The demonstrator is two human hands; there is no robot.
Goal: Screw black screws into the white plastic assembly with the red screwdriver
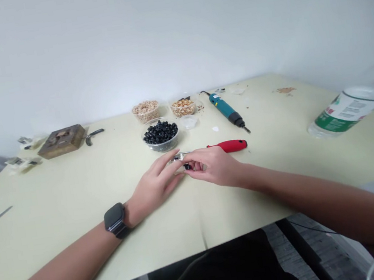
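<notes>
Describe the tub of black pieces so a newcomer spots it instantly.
On the pale table, find the left hand. Just beyond its fingertips stands a clear round tub, the nearest of three. It alone holds glossy black pieces; behind it, the tan-filled tub and golden-brown-filled tub look much lighter.

Bright, even, cool light; source out of view. Wall [156,36] brighter low at centre, greyer above. Shadows on counter [71,215] soft, faint; space below dark. Wide-angle stretch slants bottle [341,113] at right. Top-right corner blackened; left edge hazy. Small parts [187,166] between hands [154,183] blurred.
</notes>
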